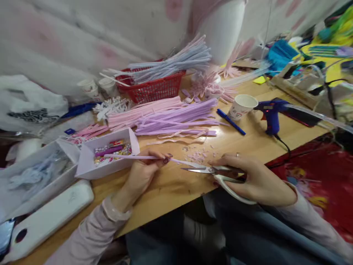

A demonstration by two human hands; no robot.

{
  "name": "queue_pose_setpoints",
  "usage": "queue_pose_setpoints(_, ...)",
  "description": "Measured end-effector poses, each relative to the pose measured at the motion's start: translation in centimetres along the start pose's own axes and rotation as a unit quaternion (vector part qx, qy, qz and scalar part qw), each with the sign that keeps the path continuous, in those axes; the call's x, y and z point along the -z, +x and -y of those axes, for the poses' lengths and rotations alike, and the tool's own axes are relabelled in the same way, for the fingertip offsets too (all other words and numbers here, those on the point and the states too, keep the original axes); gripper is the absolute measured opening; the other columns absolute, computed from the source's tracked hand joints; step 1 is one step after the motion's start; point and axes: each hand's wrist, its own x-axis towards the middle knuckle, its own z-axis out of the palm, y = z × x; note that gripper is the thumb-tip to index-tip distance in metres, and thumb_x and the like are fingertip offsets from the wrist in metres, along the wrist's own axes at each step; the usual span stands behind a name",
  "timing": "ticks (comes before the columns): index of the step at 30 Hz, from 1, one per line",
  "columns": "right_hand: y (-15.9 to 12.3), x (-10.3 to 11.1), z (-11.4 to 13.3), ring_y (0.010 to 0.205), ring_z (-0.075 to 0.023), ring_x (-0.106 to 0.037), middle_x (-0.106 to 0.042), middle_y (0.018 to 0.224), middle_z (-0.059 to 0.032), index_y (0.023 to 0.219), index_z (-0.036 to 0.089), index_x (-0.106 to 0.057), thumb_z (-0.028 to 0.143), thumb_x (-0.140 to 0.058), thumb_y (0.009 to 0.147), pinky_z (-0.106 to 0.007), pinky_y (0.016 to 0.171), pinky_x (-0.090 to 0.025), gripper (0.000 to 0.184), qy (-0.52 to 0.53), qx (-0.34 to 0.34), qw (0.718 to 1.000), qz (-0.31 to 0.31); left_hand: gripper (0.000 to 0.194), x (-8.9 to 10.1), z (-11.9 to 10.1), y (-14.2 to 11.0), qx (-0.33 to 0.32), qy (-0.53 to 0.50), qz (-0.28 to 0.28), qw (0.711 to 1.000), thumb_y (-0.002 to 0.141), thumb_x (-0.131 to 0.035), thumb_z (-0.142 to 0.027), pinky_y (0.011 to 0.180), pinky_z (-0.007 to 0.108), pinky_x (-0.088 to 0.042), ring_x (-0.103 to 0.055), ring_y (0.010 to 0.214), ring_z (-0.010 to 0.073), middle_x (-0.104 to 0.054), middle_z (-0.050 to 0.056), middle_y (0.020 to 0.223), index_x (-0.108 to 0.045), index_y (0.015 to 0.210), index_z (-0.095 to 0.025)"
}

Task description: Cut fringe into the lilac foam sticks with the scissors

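Left grip (143, 170) pinches a lilac stem (128, 157) above the surface (165, 188), its end beside the parted scissors (210, 170), handles held in the right grip (260, 180); the fuzzy stem looks light, bendy, easily crushed, best pinched near its end; the scissors look stiff.

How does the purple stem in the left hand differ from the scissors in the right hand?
The purple stem is one slim, pale purple strip; the scissors have silvery blades and whitish handles.
The stem is pinched by the left hand's fingertips, while the scissors are held by their handles in the right hand.
Both are held above the wooden table.
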Motion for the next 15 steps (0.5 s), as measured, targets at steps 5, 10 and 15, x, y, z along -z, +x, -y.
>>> queue_pose_setpoints(5,-0.14,0.07,-0.59,0.075,-0.0149,-0.066,-0.069,0.088,-0.0043,0.099,0.019,-0.066,0.037,-0.067,0.084,-0.021,0.063,-0.054,0.024,0.045,-0.033,0.998,-0.02,0.016,0.16,-0.33,-0.34,-0.002,0.007,0.01,1.0,0.059,-0.089,-0.018,0.075,0.02,-0.056,-0.072,0.075,0.0115,-0.075,-0.002,0.07,-0.073,0.063,-0.02)
queue_pose_setpoints(10,0.08,0.02,-0.46,0.076,-0.0164,-0.068,-0.07,0.092,-0.0057,0.1,0.018,-0.066,0.037,-0.069,0.08,-0.023,0.066,-0.057,0.027,0.074,-0.048,0.996,0.013,0.017,0.28,-0.28,-0.38,0.007,0.014,0.009,1.0,0.06,-0.088,-0.017,0.078,0.023,-0.056,-0.072,0.077,0.0131,-0.074,-0.002,0.071,-0.072,0.064,-0.021)
queue_pose_setpoints(15,0.53,-0.39,-0.56,0.082,-0.0174,-0.069,-0.069,0.095,-0.0058,0.097,0.018,-0.065,0.033,-0.07,0.079,-0.025,0.074,-0.059,0.024,0.114,-0.073,0.99,0.032,0.018,0.37,-0.31,-0.51,0.019,0.021,0.019,0.999,0.06,-0.088,-0.019,0.077,0.025,-0.057,-0.071,0.078,0.0141,-0.074,-0.001,0.072,-0.07,0.063,-0.02)
